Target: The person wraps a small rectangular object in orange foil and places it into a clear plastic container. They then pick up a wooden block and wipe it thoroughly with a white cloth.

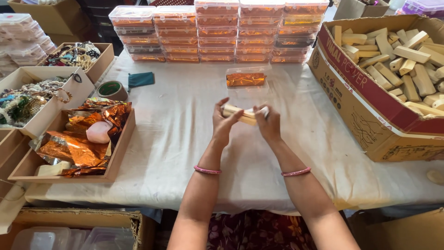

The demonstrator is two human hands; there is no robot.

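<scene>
Both hands (245, 121) hold a wooden stick (238, 113); carton (370, 97) holds sticks (397, 55).

Open cloth (185, 139) around centre; cardboard box (370, 106) blocks right; wooden tray (118, 157) left.

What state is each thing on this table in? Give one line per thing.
Wooden stick: held off the table in both hands.
Left hand: closed on the stick.
Right hand: closed on the stick.
Clear box: open, orange foil inside.
Stacked boxes: lids shut, filled.
Cardboard carton: open, full of wooden pieces.
Tape roll: lying flat.
</scene>
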